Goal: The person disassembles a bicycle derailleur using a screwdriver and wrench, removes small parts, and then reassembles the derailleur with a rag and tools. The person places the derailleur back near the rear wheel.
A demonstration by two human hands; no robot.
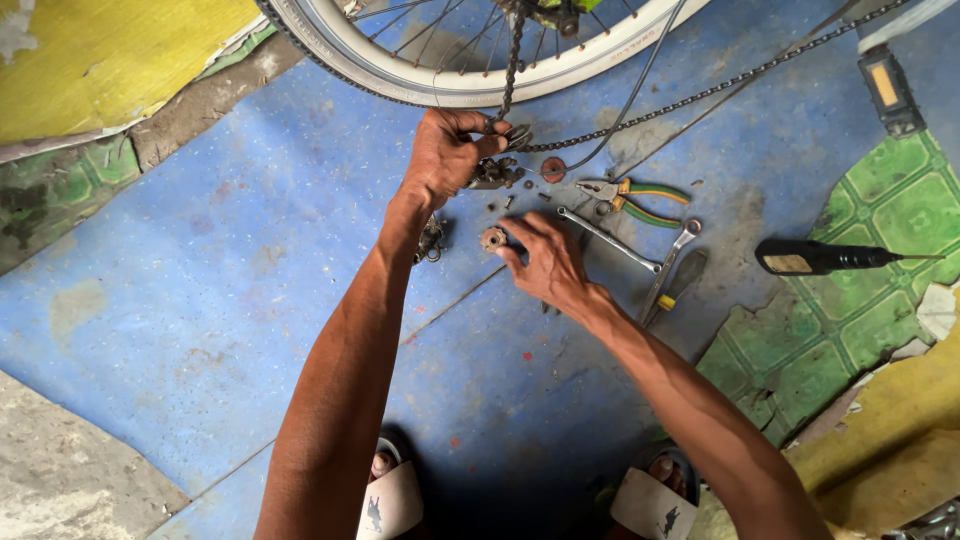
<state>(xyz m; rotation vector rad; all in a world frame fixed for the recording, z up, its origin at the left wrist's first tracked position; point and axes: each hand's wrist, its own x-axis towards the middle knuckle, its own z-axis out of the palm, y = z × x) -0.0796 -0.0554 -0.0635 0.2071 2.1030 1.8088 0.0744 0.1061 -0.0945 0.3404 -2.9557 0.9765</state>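
Rusty round cog [493, 239] pinched in right hand [548, 262]; left hand [445, 155] grips greasy metal derailleur [497, 173]

Derailleur [495, 174] and chain [700, 93] are gripped by left hand [445, 155]; small rusty pulley wheel [493, 239] is pinched by right hand [545, 262].

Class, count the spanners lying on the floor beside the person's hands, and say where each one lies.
2. One spanner lies just right of the right hand; the other spanner crosses its far end, below the pliers. Small ones may be hidden.
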